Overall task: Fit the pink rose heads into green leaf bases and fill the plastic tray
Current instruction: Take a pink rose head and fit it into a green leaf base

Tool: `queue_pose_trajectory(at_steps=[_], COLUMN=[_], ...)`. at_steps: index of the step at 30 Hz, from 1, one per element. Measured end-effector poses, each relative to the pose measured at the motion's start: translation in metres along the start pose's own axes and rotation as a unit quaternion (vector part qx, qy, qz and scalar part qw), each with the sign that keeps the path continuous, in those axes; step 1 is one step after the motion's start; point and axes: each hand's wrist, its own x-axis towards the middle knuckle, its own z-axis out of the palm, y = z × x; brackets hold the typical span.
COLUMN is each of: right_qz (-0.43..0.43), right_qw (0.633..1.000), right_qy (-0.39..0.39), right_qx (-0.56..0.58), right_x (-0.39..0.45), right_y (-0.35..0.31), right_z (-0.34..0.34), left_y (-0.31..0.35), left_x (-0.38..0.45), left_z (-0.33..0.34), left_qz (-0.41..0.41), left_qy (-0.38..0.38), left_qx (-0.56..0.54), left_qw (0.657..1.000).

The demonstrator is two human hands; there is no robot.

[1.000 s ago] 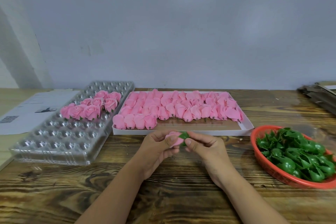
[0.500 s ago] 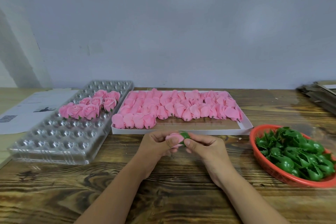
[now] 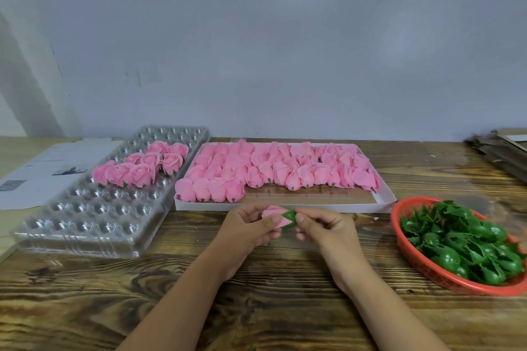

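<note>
Rose head: we see a pink rose head (image 3: 273, 212) of folded petals, held above the table (image 3: 256, 308) near its middle, just before the white box's front edge.
Leaf base: a glossy green leaf base (image 3: 289, 217) caps the rose's right end, pointed sepals lapping onto the pink.
Axis: the joined piece lies roughly level, long axis left to right, green end rightward.
Left hand: our left hand (image 3: 247, 229) curls round the petals.
Right hand: our right hand (image 3: 325, 229) pinches the base in a thumb-and-finger grip.
Tray: the clear plastic tray (image 3: 85, 225) sits at the table's left, finished roses (image 3: 139, 169) clustered in its far half.
Supplies: the white box (image 3: 285, 204) of loose rose heads (image 3: 273, 169) lies at the far middle; the red basket (image 3: 427, 268) of leaf bases (image 3: 467, 239) sits at the right edge.
</note>
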Motion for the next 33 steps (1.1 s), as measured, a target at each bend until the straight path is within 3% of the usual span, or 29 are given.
queue_pose_trajectory(at_steps=[25,29,33], right_qz=[-0.017,-0.07,-0.13], right_qw=[0.994,0.961,0.921], right_qy=[-0.028,-0.014,-0.109], right_qx=[-0.109,-0.267,-0.35], right_x=[0.006,0.01,0.005], right_y=[0.012,0.018,0.018], right_z=[-0.01,-0.013,-0.012], left_y=[-0.002,-0.003,-0.008], left_x=[0.0,0.002,0.003], left_z=[-0.004,-0.002,0.001], left_qz=[0.011,0.032,0.073], left_qy=[-0.001,0.008,0.034], left_qx=[0.091,0.145,0.217], left_qw=[0.996,0.989,0.973])
